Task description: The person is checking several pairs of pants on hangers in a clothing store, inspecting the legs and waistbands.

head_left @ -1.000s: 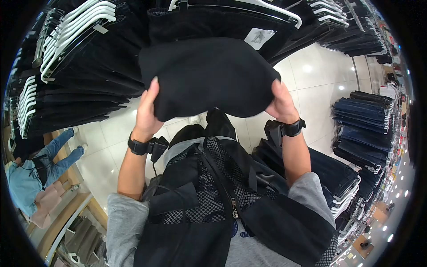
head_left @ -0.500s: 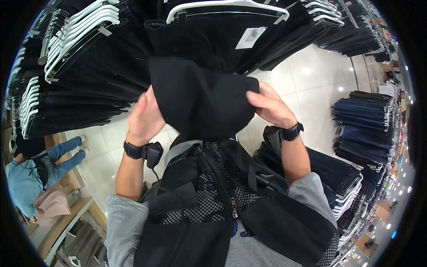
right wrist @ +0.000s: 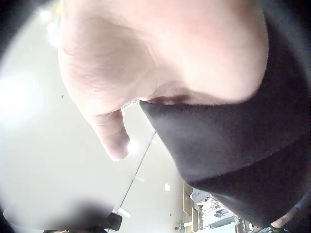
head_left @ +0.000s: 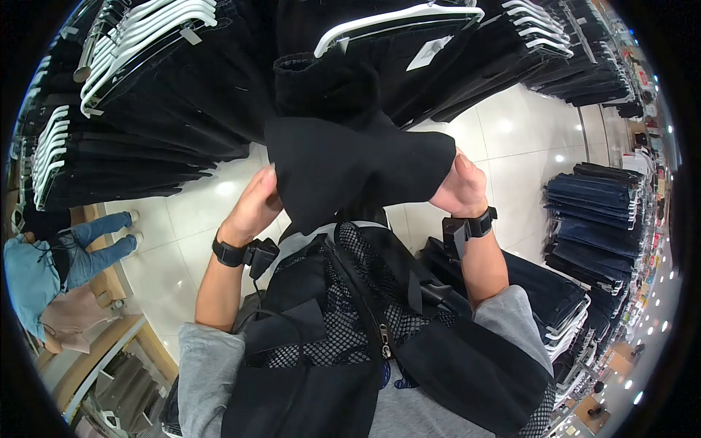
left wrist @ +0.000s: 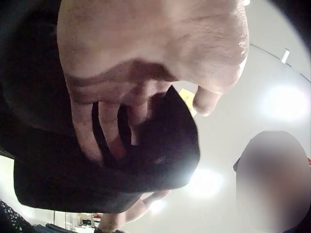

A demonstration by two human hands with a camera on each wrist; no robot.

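Note:
A pair of black trousers (head_left: 310,80) hangs from a white hanger (head_left: 398,18) with a white tag (head_left: 429,53). In front of it, black cloth (head_left: 328,164) is raised across both hands, partly folded over itself. My left hand (head_left: 252,208) bears the cloth's left side; in the left wrist view its fingers (left wrist: 111,131) lie spread against the fabric, tips tucked into a fold, while the thumb stands apart. At the right end, my right hand (head_left: 461,188) supports the cloth near its edge. Its thumb (right wrist: 114,138) is straight and free of the cloth; the other fingers are hidden behind it.
More dark trousers on white hangers (head_left: 157,33) crowd the left racks. Folded jeans (head_left: 591,197) hang at the right, with further dark trousers (head_left: 540,288) close by my right elbow. A person in a light blue top (head_left: 33,270) stands at the left on the tiled floor (head_left: 161,255).
The cloth was spread wide, then bunched narrower, and now stretches out again toward the right. The right thumb has come off the top of the cloth.

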